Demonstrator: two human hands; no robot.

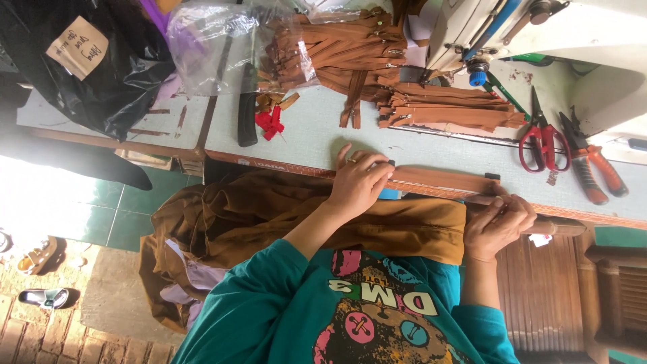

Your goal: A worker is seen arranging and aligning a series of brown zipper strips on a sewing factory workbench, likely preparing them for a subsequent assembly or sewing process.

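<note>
Brown zipper tape (441,179) lies stretched along the bench (317,131) edge — left hand (358,182) fingers pinching one end, right hand (497,226) fingers pressed on the other; scissors (543,140) at two o'clock.

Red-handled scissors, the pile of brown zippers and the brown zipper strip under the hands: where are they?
Red-handled scissors (543,143), head view, on the handle loops.
Pile of brown zippers (377,57), head view, mid-pile.
Brown zipper strip (441,179), head view, on the tape between both hands.
</note>
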